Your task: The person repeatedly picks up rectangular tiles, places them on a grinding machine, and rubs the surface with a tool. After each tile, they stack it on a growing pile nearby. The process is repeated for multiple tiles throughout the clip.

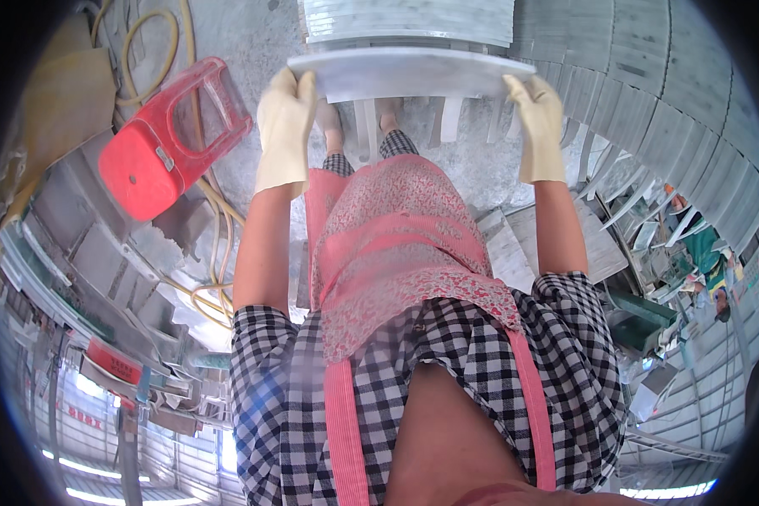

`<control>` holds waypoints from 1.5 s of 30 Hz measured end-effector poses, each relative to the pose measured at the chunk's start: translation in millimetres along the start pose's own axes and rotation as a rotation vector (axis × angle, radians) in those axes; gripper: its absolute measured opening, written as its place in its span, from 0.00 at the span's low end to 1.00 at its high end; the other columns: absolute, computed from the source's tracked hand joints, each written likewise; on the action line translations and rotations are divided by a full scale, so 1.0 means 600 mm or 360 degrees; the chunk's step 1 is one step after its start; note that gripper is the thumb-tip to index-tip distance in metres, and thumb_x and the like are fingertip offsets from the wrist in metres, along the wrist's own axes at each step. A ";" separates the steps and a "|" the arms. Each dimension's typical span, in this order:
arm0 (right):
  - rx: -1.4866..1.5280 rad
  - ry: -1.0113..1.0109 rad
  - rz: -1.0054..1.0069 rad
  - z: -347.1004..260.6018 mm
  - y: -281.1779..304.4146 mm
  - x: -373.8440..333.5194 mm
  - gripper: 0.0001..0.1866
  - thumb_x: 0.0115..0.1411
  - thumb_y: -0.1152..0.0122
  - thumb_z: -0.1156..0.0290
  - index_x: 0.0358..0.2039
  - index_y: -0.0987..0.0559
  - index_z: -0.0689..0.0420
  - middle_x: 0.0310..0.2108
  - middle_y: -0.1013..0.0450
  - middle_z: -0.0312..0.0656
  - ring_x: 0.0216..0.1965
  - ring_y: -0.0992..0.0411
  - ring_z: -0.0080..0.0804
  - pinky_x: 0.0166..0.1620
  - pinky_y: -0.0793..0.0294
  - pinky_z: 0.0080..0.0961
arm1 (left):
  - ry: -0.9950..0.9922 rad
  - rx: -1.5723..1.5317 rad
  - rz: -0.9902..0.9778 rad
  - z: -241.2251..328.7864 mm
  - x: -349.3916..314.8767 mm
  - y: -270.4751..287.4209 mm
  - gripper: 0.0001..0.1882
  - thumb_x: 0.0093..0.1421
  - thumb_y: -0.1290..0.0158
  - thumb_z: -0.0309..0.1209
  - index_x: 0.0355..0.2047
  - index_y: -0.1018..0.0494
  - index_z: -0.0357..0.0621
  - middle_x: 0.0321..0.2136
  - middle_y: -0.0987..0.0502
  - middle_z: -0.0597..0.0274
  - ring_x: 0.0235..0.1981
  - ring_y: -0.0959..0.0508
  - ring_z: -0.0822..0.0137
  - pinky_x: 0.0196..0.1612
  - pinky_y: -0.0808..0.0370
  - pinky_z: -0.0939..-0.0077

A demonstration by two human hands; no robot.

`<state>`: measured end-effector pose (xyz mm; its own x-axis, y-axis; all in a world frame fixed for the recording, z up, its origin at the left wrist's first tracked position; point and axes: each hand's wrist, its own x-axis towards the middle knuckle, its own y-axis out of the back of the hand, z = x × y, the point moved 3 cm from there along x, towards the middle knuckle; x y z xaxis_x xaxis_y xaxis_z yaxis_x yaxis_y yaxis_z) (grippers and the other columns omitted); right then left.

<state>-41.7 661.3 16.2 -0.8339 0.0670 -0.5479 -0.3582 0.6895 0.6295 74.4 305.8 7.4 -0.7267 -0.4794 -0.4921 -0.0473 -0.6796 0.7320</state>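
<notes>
A long pale grey slab (413, 76) spans the space between my two hands, level and in front of my legs. My left hand (285, 126), in a cream rubber glove, is closed round its left end. At the opposite end my right hand (535, 118), gloved the same way, grips the slab with the thumb on the near side. Just beyond it lies a stack of similar pale slabs (409, 21). The fingers under the slab are partly hidden.
A red plastic stool (156, 160) lies tipped over on the left, with a yellow hose (219, 202) running by it. Rows of grey slabs (649, 84) curve along the right. Flat boards (510, 249) lie by my right arm, near a dark green box (641, 325).
</notes>
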 end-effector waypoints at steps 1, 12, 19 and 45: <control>-0.0186 -0.0171 -0.0078 0.025 -0.014 0.007 0.24 0.58 0.33 0.53 0.46 0.17 0.59 0.41 0.19 0.47 0.44 0.22 0.36 0.48 0.26 0.29 | 0.0025 0.0205 -0.0061 -0.010 -0.002 -0.016 0.24 0.63 0.52 0.46 0.44 0.23 0.36 0.34 0.18 0.41 0.38 0.18 0.47 0.42 0.25 0.57; -0.1180 -0.0373 -0.0283 0.058 -0.087 0.096 0.26 0.61 0.44 0.43 0.46 0.18 0.52 0.45 0.21 0.50 0.49 0.24 0.53 0.50 0.25 0.42 | 0.0072 0.0694 -0.0612 -0.031 0.090 -0.126 0.24 0.60 0.56 0.46 0.37 0.18 0.40 0.38 0.19 0.41 0.45 0.20 0.42 0.51 0.26 0.54; -0.1106 -0.0135 -0.0168 0.012 -0.036 0.088 0.25 0.62 0.42 0.47 0.51 0.20 0.52 0.47 0.21 0.46 0.52 0.25 0.51 0.54 0.26 0.40 | 0.0237 0.0102 -0.0190 -0.027 0.059 -0.023 0.28 0.64 0.57 0.50 0.43 0.20 0.37 0.35 0.16 0.48 0.42 0.17 0.49 0.48 0.24 0.61; 0.0748 -0.0091 -0.0343 -0.052 -0.082 0.034 0.43 0.67 0.49 0.43 0.67 0.41 0.69 0.69 0.44 0.52 0.70 0.44 0.41 0.71 0.49 0.34 | 0.0229 -0.1180 -0.0318 -0.102 0.124 -0.114 0.43 0.64 0.51 0.58 0.61 0.36 0.29 0.59 0.30 0.44 0.61 0.32 0.54 0.62 0.38 0.69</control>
<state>-54.3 606.4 -8.7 -0.7330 -0.0823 -0.6753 -0.2811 0.9406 0.1905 65.7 282.8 -108.2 -0.6542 -0.3419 -0.6747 0.3393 -0.9299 0.1422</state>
